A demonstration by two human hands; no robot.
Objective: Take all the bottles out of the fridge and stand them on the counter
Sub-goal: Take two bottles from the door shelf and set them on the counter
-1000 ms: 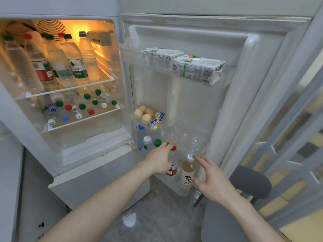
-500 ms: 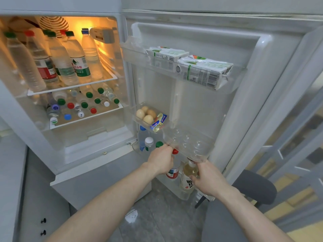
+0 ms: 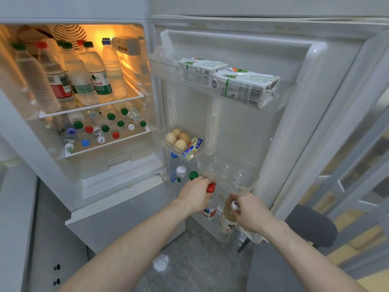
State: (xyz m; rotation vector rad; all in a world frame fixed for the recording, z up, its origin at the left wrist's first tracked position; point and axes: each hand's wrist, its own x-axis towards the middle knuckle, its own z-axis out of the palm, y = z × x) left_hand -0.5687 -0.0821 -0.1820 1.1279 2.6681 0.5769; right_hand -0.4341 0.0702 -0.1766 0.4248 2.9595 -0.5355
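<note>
The fridge stands open. In the bottom door shelf (image 3: 223, 239), my left hand (image 3: 194, 198) grips the neck of a red-capped bottle (image 3: 210, 208). My right hand (image 3: 250, 213) grips the neck of a white-capped bottle of yellowish drink (image 3: 227, 222). Three more bottles (image 3: 181, 175) stand at the left end of that shelf. Several water bottles (image 3: 84, 81) stand on the top inner shelf. Several more (image 3: 101, 129) fill the shelf below it, seen by their caps.
Two carton packs (image 3: 242, 87) lie in the top door shelf. Eggs (image 3: 176, 139) and small packets sit in the middle door tray, beside a clear egg holder (image 3: 229, 173). A grey chair (image 3: 311, 226) stands at the right. A cabinet (image 3: 19, 228) is at the left.
My right hand has moved in and closed on the neck of the white-capped bottle. My left hand has kept its hold on the red-capped bottle, now lifted slightly. The camera moved closer.
</note>
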